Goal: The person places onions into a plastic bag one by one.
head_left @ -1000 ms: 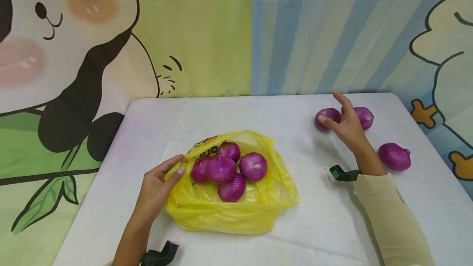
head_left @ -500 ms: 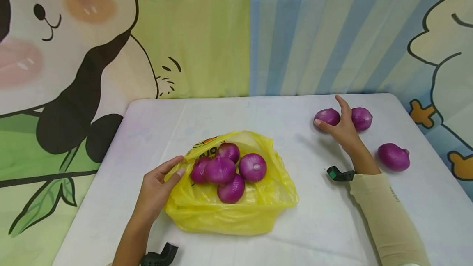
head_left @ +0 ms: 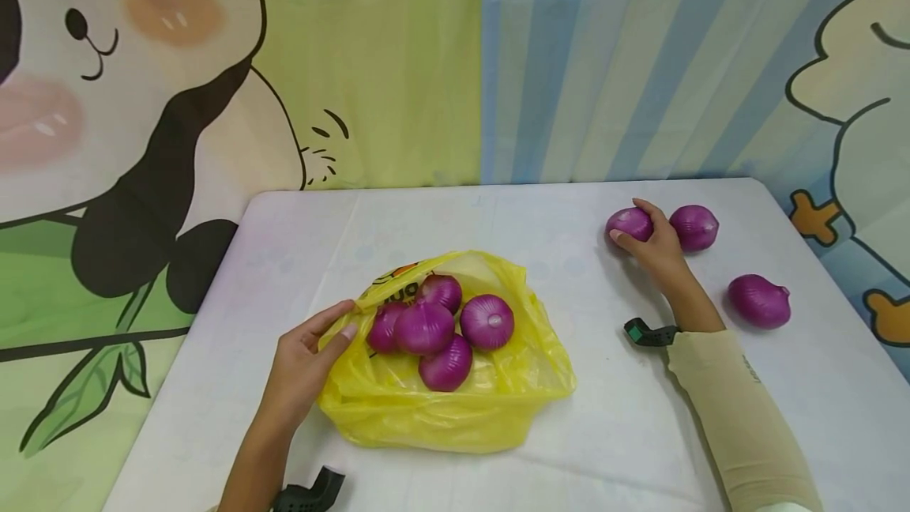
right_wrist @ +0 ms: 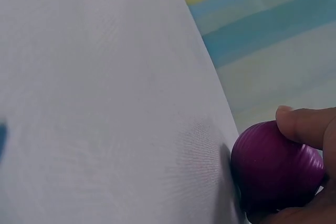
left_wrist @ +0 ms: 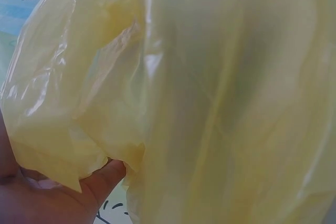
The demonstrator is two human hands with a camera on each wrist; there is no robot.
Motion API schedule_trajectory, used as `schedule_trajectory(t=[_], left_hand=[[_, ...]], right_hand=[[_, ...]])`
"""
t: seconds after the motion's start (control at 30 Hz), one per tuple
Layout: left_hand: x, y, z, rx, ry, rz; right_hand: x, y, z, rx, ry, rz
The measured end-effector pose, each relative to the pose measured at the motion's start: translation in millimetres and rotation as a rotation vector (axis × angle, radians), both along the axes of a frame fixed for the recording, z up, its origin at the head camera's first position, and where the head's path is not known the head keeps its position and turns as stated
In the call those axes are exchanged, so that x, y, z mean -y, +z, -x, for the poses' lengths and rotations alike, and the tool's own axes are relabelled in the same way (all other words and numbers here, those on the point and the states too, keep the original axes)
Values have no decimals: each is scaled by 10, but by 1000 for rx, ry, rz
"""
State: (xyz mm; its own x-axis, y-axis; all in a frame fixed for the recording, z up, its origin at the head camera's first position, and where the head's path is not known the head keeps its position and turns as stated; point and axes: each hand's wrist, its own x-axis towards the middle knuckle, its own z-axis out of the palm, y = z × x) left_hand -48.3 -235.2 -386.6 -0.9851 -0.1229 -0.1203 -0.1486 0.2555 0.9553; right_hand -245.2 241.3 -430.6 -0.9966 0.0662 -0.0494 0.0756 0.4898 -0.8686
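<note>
At the left edge of a yellow plastic bag, my left hand pinches the rim between thumb and fingers. The left wrist view shows the thin plastic caught at the fingers. Several purple onions lie in the bag's open mouth. Far right on the table, my right hand grips another purple onion, thumb on the near side and a finger on the far side. In the right wrist view this onion sits between thumb and fingers, at the table surface.
Two more onions lie on the white table: one onion just right of my right hand, the other onion nearer, beside the forearm. A printed cloth backdrop rises behind the table's far edge.
My right hand's spread fingers have lowered and closed around the far-right onion. My left hand, the bag and the other onions look unchanged.
</note>
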Motion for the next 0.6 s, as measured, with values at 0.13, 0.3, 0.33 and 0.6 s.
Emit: schedule_trajectory(t=[0.13,0.3,0.33,0.6], left_hand=[[1,-5,1,-3,-1,1],[5,-10,1,-6,-3,-10],[5,-10,2,-6,-4,-12],[4,-12,4,-8,-3,-17]], right_hand=[[-9,-9,0,-5,8,3],[8,-11,4,-11,12,-8],[12,-9,4,-14,13,-7],[45,65,0,-65,36,27]])
